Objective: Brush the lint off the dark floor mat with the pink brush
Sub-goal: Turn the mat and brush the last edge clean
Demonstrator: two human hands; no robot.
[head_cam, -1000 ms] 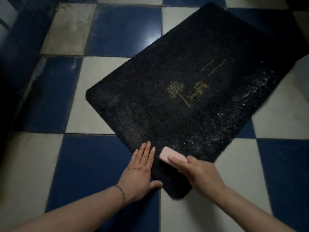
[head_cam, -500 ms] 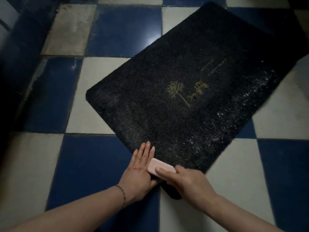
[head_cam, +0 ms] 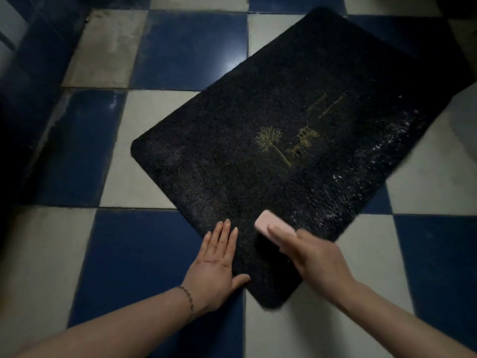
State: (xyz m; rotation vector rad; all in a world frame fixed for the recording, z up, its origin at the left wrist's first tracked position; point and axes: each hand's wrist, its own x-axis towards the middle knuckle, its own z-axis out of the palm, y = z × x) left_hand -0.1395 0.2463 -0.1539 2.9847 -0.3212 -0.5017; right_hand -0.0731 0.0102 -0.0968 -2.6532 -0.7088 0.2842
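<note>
Since half a second ago the pink brush has moved up and right, off the left hand's fingers and out onto the pile; it now sits about where it was a second ago, a little farther from the left hand. The left hand has not shifted.

Right hand, lower centre-right of frame: fingers curled round the brush from the near side, one finger laid along its top, clamped on it. The hand is slightly blurred. Forearm enters from the lower right corner.

Left hand, lower centre: flat, palm down, fingers straight and close together, pointing toward the top of the frame, thumb spread to the right. Fingers and thumb press on the near edge of the dark floor mat; the heel lies on the tile. A thin bracelet circles the wrist.

The mat lies diagonally across the blue-and-white checked floor, near corner at bottom centre. Pale lint specks run along its right edge. A gold tree motif sits mid-mat
</note>
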